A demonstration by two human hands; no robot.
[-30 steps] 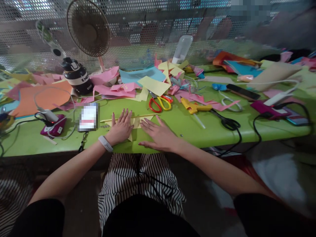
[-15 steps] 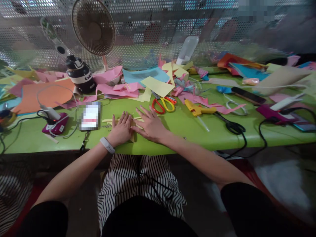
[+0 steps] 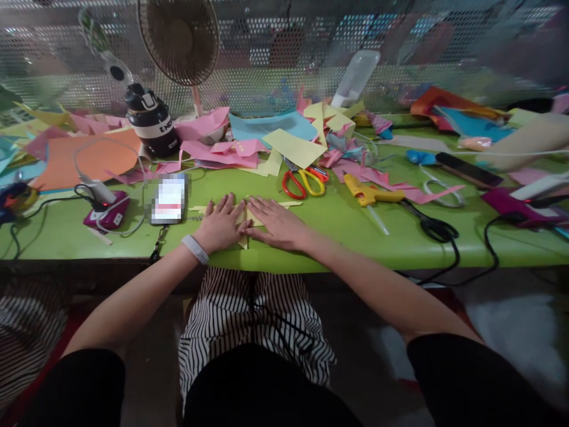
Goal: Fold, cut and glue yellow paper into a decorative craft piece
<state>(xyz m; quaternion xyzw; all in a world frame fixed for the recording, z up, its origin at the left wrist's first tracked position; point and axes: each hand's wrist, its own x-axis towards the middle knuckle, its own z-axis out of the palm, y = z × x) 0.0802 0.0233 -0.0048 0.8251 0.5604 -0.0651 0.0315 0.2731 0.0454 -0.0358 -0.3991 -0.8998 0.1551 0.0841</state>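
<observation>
Flat on a folded piece of pale yellow paper [image 3: 291, 204] lie both of my hands, side by side on the green table. My left hand [image 3: 221, 224] presses down with its fingers spread. Beside it, my right hand [image 3: 278, 224] also lies flat, its thumb meeting the left thumb. Strips of the paper stick out past both hands, and a pointed end shows below them; the rest is covered. Scissors with red and yellow handles [image 3: 304, 182] lie just beyond my right hand, and a phone [image 3: 169, 200] lies left of my left hand.
A yellow glue gun [image 3: 371, 193] and black-handled scissors [image 3: 438, 229] lie to the right. Coloured paper scraps [image 3: 222, 153], a black bottle [image 3: 153, 127] and a fan [image 3: 180, 38] line the back. Purple power blocks [image 3: 109, 213] with cables sit at both sides.
My right hand has settled flat, its fingers closer together and nearer the left hand. The whole view has shifted slightly, with the table's things appearing farther right.
</observation>
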